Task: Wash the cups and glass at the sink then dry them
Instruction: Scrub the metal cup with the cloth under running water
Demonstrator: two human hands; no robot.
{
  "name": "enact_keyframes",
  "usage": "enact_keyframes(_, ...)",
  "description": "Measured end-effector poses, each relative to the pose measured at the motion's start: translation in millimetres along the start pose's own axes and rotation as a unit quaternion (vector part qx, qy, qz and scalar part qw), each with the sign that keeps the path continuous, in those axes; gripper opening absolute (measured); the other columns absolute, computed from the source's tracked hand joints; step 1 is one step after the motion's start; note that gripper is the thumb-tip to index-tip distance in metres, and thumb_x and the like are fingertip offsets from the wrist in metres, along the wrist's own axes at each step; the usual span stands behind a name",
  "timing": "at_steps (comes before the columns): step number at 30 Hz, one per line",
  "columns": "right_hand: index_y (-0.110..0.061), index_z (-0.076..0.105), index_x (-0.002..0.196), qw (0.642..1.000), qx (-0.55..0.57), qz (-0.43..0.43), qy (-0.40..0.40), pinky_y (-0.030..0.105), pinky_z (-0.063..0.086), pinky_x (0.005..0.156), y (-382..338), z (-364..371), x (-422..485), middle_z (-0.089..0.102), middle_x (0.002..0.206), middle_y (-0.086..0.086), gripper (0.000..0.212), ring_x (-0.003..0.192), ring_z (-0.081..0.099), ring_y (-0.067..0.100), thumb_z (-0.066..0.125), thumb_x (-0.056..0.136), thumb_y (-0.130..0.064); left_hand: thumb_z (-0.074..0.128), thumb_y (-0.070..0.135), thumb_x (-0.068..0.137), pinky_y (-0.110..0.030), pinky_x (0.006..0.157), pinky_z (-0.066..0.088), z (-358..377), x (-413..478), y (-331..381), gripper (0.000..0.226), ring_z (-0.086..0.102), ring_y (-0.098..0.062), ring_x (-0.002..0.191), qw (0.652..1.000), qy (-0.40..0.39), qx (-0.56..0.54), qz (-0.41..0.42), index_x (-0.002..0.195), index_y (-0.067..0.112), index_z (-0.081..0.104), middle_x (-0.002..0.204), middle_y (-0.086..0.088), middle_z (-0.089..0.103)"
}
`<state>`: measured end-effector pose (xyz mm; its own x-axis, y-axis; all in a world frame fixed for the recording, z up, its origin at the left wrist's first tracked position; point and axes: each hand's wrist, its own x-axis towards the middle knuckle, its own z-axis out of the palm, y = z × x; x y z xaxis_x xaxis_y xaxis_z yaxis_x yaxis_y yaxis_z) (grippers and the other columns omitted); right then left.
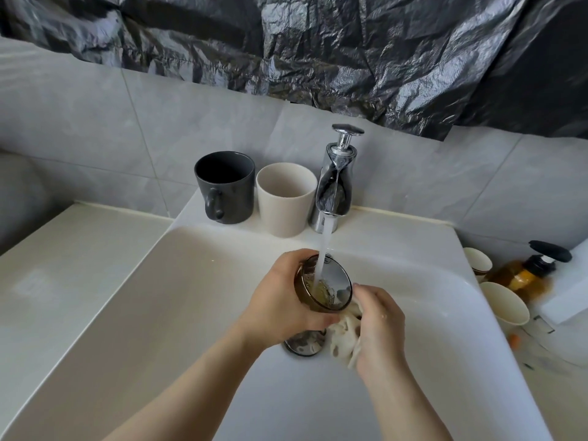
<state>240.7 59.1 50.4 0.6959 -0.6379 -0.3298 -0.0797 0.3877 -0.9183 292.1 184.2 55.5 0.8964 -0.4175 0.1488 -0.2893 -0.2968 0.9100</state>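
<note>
Your left hand [283, 300] is wrapped round the brown glass [324, 286], fingers curled on its wall. It holds the glass tilted, mouth up & toward you, right under the water stream [325, 246] from the chrome faucet [334, 186]. Water is falling straight into the glass.

Your right hand [380, 323] sits just right of the glass, fingers bunched on a cream cloth [342, 337]. The cloth touches the glass's lower side, btwn the two hands.

Both hands are over the sink [191, 281]. The chrome drain [304, 345] shows just below the left hand, partly hidden by hand & cloth.

Beyond the hands, on the sink's back ledge, stand two upright cups: a dark grey mug [226, 186] w/ handle facing you, & a cream cup [284, 198] just beside it — btwn mug & faucet.

Well right of the right hand, on the counter [560, 386], is a pale cup [506, 305]. A second pale cup [477, 261] sits beyond it, & an amber pump bottle [528, 272] w/ black pump lies just past both.

Far beyond the hands, black plastic sheeting [318, 43] hangs over the tiled wall.
</note>
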Motion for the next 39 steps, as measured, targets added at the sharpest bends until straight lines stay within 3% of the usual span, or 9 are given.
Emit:
enact_keyframes(6,-0.009,0.061,0.066,1.0,-0.009,-0.014,0.015,0.032,0.043,0.063,-5.3,-3.9,0.9,0.063,0.064,0.009,0.018,0.066,0.057,0.029,0.063,0.084,-0.007,0.086,0.019,0.043,-0.018,0.085,0.051,-3.4,-4.8,4.4,0.077,0.063,-0.003,0.1,0.992,-0.021,-0.125,-0.015,0.112,0.034,0.054,0.109,0.008,0.066)
enact_keyframes(10,-0.009,0.061,0.067,1.0,-0.007,-0.01,0.027,0.028,0.043,0.061,-7.6,-4.1,0.7,0.061,0.047,-0.004,0.018,0.062,0.057,0.027,0.062,0.085,-0.007,0.082,0.024,0.04,-0.041,0.091,0.054,-2.8,-3.0,-0.4,0.085,0.065,-0.027,0.104,0.95,-0.044,-0.289,-0.113,0.12,0.021,0.053,0.112,-0.012,0.067)
enact_keyframes(13,-0.01,0.062,0.068,0.999,-0.004,-0.004,0.033,0.029,0.044,0.062,-9.8,-5.0,-0.7,0.063,0.054,0.001,0.017,0.065,0.058,0.028,0.063,0.085,-0.008,0.079,0.026,0.044,-0.038,0.087,0.055,0.4,-2.9,-2.5,0.079,0.067,-0.027,0.098,0.917,-0.069,-0.36,-0.16,0.117,0.008,0.055,0.108,-0.016,0.068)
enact_keyframes(18,-0.007,0.06,0.071,1.0,0.019,0.01,0.021,0.019,0.043,0.049,-14.1,-5.0,-4.2,0.061,0.053,-0.002,0.016,0.057,0.055,0.018,0.061,0.087,-0.006,0.07,0.044,0.056,-0.038,0.085,0.053,2.4,-6.1,-3.8,0.075,0.066,-0.03,0.1,0.879,-0.114,-0.393,-0.244,0.118,0.003,0.063,0.11,-0.018,0.069)
enact_keyframes(22,-0.004,0.06,0.075,1.0,0.012,0.011,0.018,0.027,0.042,0.059,-13.5,-5.4,-3.7,0.067,0.072,0.011,0.012,0.065,0.058,0.026,0.06,0.087,-0.007,0.065,0.044,0.064,-0.042,0.096,0.045,3.8,-3.4,-5.1,0.058,0.064,-0.03,0.094,0.856,-0.101,-0.427,-0.273,0.108,0.007,0.07,0.103,-0.016,0.068)
enact_keyframes(25,-0.004,0.06,0.075,1.0,0.014,0.018,0.019,0.028,0.04,0.058,-13.0,-5.4,-2.4,0.067,0.074,0.013,0.012,0.065,0.057,0.028,0.061,0.087,-0.007,0.067,0.048,0.07,-0.039,0.091,0.049,4.4,-3.1,-3.3,0.048,0.068,-0.028,0.092,0.841,-0.095,-0.448,-0.287,0.097,0.01,0.077,0.103,-0.015,0.071)
enact_keyframes(30,-0.005,0.06,0.074,0.999,0.023,0.032,0.029,0.029,0.04,0.06,-11.8,-5.8,-0.3,0.066,0.076,0.014,0.012,0.066,0.056,0.03,0.061,0.086,-0.008,0.058,0.057,0.071,-0.042,0.09,0.049,4.5,-3.6,1.7,0.065,0.066,-0.033,0.095,0.777,-0.107,-0.497,-0.372,0.105,0.005,0.074,0.111,-0.019,0.069)
enact_keyframes(36,-0.008,0.061,0.071,0.998,0.026,0.038,0.046,0.028,0.039,0.058,-12.2,-7.1,1.4,0.062,0.072,0.01,0.014,0.064,0.052,0.028,0.061,0.085,-0.01,0.067,0.055,0.063,-0.045,0.064,0.059,4.9,-5.6,-0.6,0.069,0.07,-0.034,0.071,0.699,-0.106,-0.541,-0.455,0.102,-0.002,0.069,0.093,-0.022,0.069)
enact_keyframes(39,-0.006,0.062,0.073,0.998,0.026,0.028,0.055,0.03,0.04,0.06,-13.2,-7.1,1.1,0.064,0.077,0.012,0.013,0.067,0.052,0.028,0.061,0.085,-0.01,0.07,0.054,0.06,-0.046,0.063,0.059,5.7,-5.0,-1.0,0.069,0.069,-0.034,0.071,0.674,-0.093,-0.562,-0.471,0.099,-0.003,0.067,0.09,-0.022,0.068)
